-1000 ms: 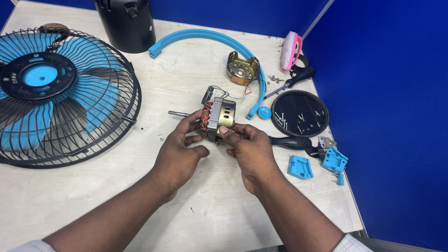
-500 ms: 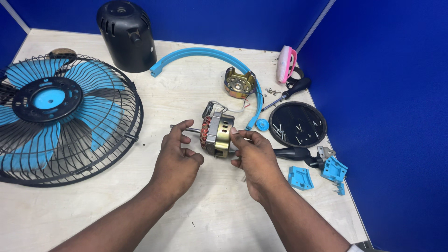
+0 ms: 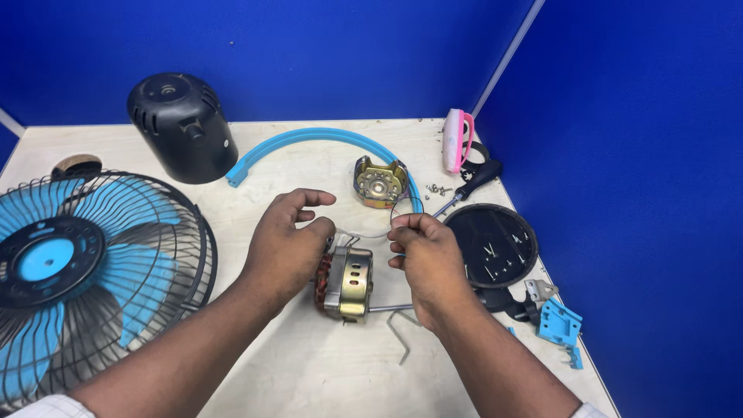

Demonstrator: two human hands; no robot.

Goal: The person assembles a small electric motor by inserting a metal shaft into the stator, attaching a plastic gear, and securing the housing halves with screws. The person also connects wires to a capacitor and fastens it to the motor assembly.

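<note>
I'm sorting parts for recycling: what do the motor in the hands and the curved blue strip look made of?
Motor: seemingly metal, with a shiny brass-toned slotted casing, coppery windings at its left edge and a bare steel-looking shaft. Curved blue strip: probably moulded plastic, with an even matte colour and no glint.

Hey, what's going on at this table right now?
A person is handling a small fan motor on a pale table. The left hand grips the motor's side, while the right hand pinches thin wires coming from its top. Around them lie a caged blue fan, a black motor cover, a curved blue strip, a brass-coloured end plate and a screwdriver.
</note>
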